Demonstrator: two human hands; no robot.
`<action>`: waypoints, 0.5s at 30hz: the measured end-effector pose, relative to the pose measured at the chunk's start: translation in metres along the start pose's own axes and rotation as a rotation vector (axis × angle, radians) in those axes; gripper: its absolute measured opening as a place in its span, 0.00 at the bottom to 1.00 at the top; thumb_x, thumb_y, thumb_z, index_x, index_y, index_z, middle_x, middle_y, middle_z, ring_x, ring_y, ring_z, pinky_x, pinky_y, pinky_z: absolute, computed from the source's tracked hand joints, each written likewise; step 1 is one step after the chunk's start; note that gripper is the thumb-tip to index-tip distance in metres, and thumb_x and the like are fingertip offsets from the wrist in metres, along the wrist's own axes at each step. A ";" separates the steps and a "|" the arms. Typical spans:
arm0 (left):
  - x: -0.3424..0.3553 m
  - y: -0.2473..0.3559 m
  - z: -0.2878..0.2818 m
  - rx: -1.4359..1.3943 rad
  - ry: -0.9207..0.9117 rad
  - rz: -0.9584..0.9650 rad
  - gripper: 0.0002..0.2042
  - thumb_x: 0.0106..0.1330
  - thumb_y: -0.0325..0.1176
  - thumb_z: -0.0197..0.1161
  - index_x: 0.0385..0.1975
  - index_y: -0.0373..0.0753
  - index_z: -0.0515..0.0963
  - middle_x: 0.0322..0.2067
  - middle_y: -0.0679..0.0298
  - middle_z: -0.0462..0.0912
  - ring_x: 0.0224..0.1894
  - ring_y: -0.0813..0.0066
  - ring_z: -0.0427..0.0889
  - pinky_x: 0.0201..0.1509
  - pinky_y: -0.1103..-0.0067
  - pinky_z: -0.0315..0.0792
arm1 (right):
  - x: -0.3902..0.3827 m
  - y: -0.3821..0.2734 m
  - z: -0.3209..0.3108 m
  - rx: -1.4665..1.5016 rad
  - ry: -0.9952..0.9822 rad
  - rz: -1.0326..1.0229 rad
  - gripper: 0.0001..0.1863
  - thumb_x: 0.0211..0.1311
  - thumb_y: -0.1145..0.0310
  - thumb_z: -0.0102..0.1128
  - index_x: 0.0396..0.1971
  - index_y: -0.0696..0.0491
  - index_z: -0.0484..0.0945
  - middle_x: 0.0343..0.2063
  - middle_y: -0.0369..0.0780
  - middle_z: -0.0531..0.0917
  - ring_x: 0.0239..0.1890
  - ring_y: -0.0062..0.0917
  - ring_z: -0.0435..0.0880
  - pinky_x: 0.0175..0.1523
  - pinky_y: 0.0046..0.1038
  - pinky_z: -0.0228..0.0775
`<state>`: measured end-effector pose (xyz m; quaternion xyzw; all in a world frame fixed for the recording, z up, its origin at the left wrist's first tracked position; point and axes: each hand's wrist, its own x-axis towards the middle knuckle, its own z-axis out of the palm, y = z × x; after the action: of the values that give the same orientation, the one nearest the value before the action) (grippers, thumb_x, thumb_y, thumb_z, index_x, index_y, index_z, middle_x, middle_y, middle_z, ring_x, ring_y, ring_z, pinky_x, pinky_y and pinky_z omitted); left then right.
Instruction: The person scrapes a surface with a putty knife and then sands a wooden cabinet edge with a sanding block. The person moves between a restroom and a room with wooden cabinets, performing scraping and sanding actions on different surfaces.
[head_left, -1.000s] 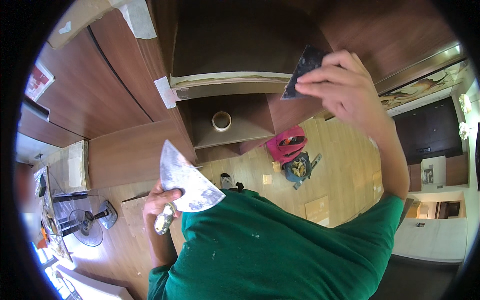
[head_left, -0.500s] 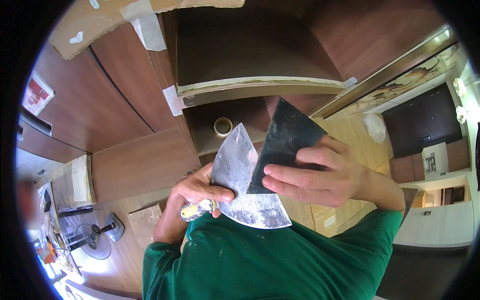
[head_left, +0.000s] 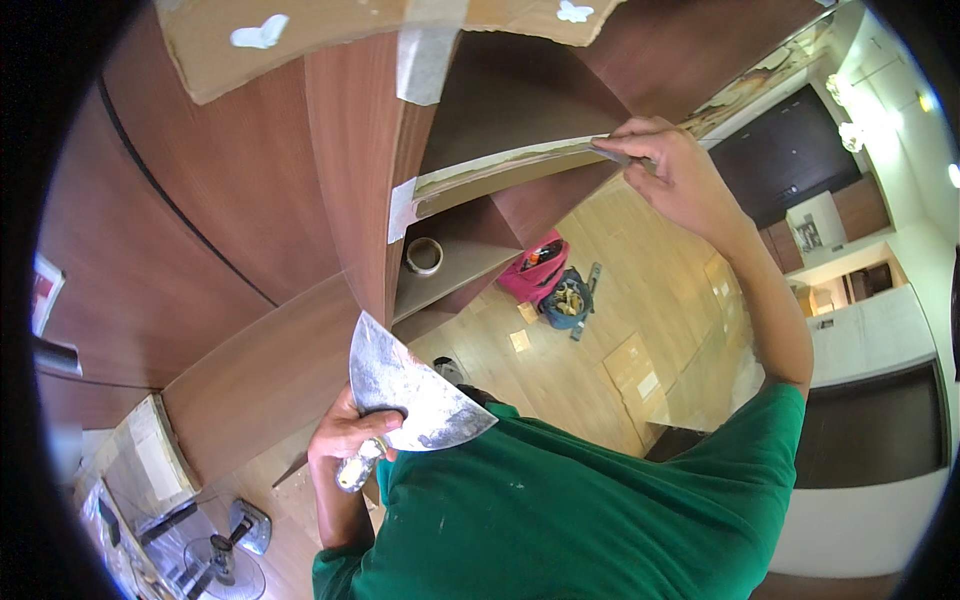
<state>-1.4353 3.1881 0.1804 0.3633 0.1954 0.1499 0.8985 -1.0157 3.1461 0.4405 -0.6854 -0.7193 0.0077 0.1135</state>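
Observation:
My left hand (head_left: pixel 345 435) is closed around the speckled handle of a wide putty knife (head_left: pixel 420 400), its thumb on the blade. The blade fans upward and carries smeared pale residue. Up at the right end of the shelf's front edge (head_left: pixel 510 165), my right hand (head_left: pixel 675 170) pinches a thin dark plate (head_left: pixel 612 153), seen nearly edge-on and touching the edge there; most of it is hidden by the fingers. Uneven pale filler runs along that edge. A strip of masking tape (head_left: pixel 402 210) covers the edge's left end.
A tape roll (head_left: pixel 424 257) lies on the lower shelf. On the floor stand a pink bag (head_left: pixel 530 275) and a dark blue bag (head_left: pixel 567 302) with things inside. Cardboard (head_left: pixel 330 40) hangs over the cabinet top. A fan (head_left: pixel 225 565) stands at the lower left.
My right hand has lifted the dark plate off the putty knife and carried it up and right to the shelf edge. The left hand with the knife has moved slightly left and down.

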 end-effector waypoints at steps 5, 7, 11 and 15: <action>-0.023 -0.011 -0.038 -0.032 0.089 0.002 0.30 0.62 0.26 0.74 0.65 0.37 0.71 0.45 0.58 0.86 0.29 0.71 0.86 0.22 0.77 0.81 | 0.026 -0.012 0.013 -0.079 0.026 -0.031 0.17 0.58 0.73 0.61 0.48 0.55 0.87 0.38 0.44 0.84 0.40 0.43 0.85 0.46 0.41 0.75; -0.028 -0.012 -0.050 -0.055 0.087 0.024 0.31 0.62 0.26 0.74 0.66 0.37 0.71 0.45 0.58 0.85 0.29 0.71 0.86 0.22 0.77 0.81 | 0.033 -0.018 0.015 -0.102 -0.014 0.010 0.17 0.58 0.74 0.61 0.47 0.55 0.87 0.38 0.45 0.85 0.40 0.44 0.85 0.46 0.42 0.75; -0.040 -0.011 -0.072 -0.049 0.170 0.036 0.31 0.63 0.26 0.73 0.66 0.37 0.70 0.46 0.58 0.85 0.29 0.70 0.86 0.22 0.77 0.81 | 0.044 -0.038 0.022 -0.062 -0.053 0.017 0.16 0.57 0.73 0.61 0.45 0.56 0.88 0.37 0.46 0.85 0.40 0.45 0.85 0.46 0.41 0.75; -0.052 -0.006 -0.090 -0.054 0.165 0.039 0.31 0.63 0.26 0.74 0.66 0.36 0.70 0.46 0.58 0.85 0.28 0.70 0.86 0.22 0.77 0.81 | 0.055 -0.067 0.032 -0.071 -0.048 -0.007 0.16 0.57 0.73 0.61 0.45 0.57 0.88 0.36 0.46 0.85 0.39 0.44 0.85 0.46 0.41 0.75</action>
<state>-1.5222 3.2160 0.1291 0.3290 0.2578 0.2020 0.8857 -1.0886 3.2009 0.4293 -0.6862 -0.7239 -0.0017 0.0717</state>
